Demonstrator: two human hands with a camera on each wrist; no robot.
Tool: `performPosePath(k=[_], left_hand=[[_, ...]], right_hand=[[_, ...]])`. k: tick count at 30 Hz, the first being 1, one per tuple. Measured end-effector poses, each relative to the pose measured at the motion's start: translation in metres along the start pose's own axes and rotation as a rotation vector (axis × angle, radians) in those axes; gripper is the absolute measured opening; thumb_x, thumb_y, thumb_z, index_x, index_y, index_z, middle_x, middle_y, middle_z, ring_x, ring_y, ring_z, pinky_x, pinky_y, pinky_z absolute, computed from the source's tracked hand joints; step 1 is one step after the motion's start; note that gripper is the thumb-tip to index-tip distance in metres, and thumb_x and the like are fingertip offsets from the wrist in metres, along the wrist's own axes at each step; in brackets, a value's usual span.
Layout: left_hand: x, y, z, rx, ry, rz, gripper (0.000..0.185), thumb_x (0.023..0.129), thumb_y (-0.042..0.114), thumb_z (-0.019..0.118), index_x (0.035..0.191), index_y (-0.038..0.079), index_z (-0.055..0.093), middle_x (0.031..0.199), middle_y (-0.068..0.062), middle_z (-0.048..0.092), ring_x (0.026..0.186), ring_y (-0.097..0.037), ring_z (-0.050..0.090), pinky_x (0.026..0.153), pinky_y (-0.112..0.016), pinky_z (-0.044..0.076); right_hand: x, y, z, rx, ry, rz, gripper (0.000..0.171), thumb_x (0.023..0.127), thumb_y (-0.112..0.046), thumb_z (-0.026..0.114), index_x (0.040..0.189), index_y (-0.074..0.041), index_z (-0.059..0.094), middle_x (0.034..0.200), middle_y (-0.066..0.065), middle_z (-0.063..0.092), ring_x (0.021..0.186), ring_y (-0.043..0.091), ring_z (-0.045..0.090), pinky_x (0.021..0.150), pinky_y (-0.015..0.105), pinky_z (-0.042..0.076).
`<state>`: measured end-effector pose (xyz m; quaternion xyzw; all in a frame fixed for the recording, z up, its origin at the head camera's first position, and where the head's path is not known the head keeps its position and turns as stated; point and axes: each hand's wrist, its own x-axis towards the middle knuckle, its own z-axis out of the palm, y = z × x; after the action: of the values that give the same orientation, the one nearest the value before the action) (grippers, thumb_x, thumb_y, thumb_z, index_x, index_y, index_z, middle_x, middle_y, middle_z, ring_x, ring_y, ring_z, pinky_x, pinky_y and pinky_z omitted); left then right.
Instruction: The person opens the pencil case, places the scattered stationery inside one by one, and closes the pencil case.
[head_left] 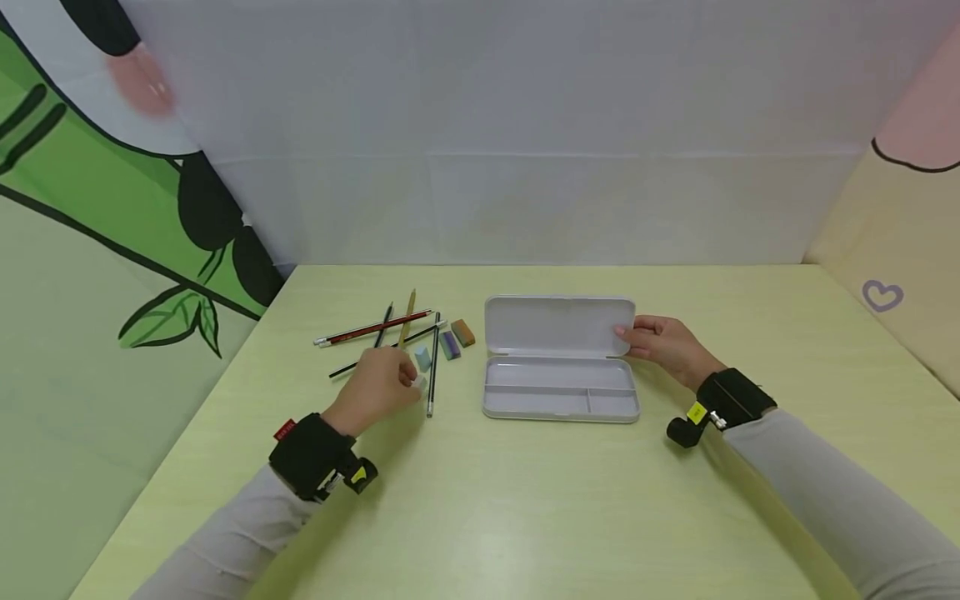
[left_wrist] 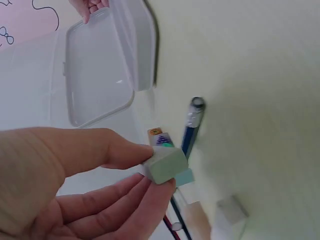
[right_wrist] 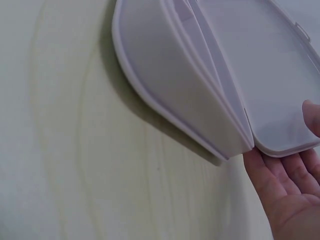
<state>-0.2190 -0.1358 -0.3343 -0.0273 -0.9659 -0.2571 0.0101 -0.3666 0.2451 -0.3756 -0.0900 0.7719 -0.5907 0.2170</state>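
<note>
My left hand (head_left: 381, 385) pinches a pale green eraser (left_wrist: 167, 165) between thumb and fingertips, just above the table. Close by lie a light blue eraser (head_left: 423, 358), a purple striped eraser (head_left: 450, 345) and an orange-brown eraser (head_left: 463, 332). Another pale block (left_wrist: 231, 215) shows low in the left wrist view. A white pencil case (head_left: 561, 403) lies open, its compartments bare. My right hand (head_left: 669, 346) grips the right edge of its raised lid (head_left: 555, 325), thumb on the inner face and fingers behind.
Several pencils lie crossed at the left, among them a red one (head_left: 375, 328), a yellow one (head_left: 407, 317) and a dark one (head_left: 433, 367) pointing away from me. A white sheet (head_left: 525, 183) rises behind the table (head_left: 480, 508), with printed panels on either side.
</note>
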Motion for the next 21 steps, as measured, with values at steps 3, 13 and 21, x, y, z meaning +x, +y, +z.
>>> performPosePath(k=[3,13,21], left_hand=[[0.004,0.006,-0.004,-0.004,-0.004,0.095,0.01,0.082,0.003,0.066,0.09,-0.003,0.069,0.084,-0.015,0.068,0.074,-0.021,0.062,0.07,-0.034,0.052],[0.025,0.031,0.0,-0.007,-0.066,0.254,0.013,0.082,0.003,0.067,0.094,0.0,0.069,0.088,-0.012,0.071,0.077,-0.018,0.065,0.071,-0.029,0.055],[0.031,0.047,0.007,-0.007,-0.092,0.371,0.011,0.082,-0.002,0.065,0.092,-0.003,0.068,0.086,-0.012,0.07,0.075,-0.016,0.063,0.071,-0.027,0.054]], right_hand=[[0.0,-0.001,-0.001,0.002,0.004,-0.001,0.064,0.094,-0.029,0.061,0.138,0.013,0.039,0.095,-0.019,0.059,0.087,-0.007,0.062,0.085,0.014,0.052],[0.0,-0.005,-0.001,-0.03,0.001,-0.033,0.065,0.095,-0.029,0.059,0.141,0.011,0.037,0.118,0.0,0.058,0.09,-0.007,0.061,0.087,0.014,0.051],[0.002,0.002,0.007,-0.052,0.022,-0.032,0.063,0.096,-0.029,0.059,0.142,0.008,0.039,0.136,0.015,0.052,0.092,-0.008,0.059,0.087,0.015,0.05]])
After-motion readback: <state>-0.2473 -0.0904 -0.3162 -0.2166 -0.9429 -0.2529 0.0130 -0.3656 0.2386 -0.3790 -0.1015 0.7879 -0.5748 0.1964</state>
